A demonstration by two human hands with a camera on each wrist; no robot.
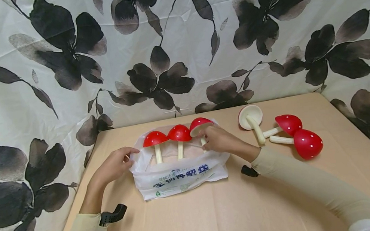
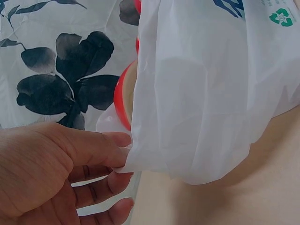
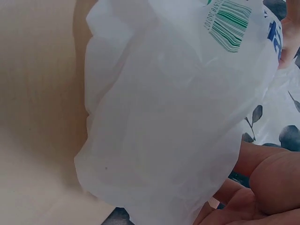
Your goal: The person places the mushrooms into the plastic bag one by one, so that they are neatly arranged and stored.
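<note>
A white plastic bag (image 1: 181, 180) with blue and green print stands open on the table. Two toy mushrooms with red, white-dotted caps stand side by side in its mouth, the left mushroom (image 1: 155, 138) and the middle mushroom (image 1: 179, 133). My left hand (image 1: 117, 164) pinches the bag's left edge between thumb and forefinger, plain in the left wrist view. At the bag's right side my right hand (image 1: 217, 138) holds a third mushroom (image 1: 200, 123) beneath its tilted cap. In the right wrist view the bag hides the fingertips (image 3: 229, 187) and that mushroom.
Three more mushrooms lie on the table (image 1: 189, 220) right of the bag: one mushroom (image 1: 251, 118) shows its pale underside, with a second mushroom (image 1: 289, 124) and a third lying mushroom (image 1: 308, 144) beside it. A floral cloth (image 1: 199, 53) hangs behind the table.
</note>
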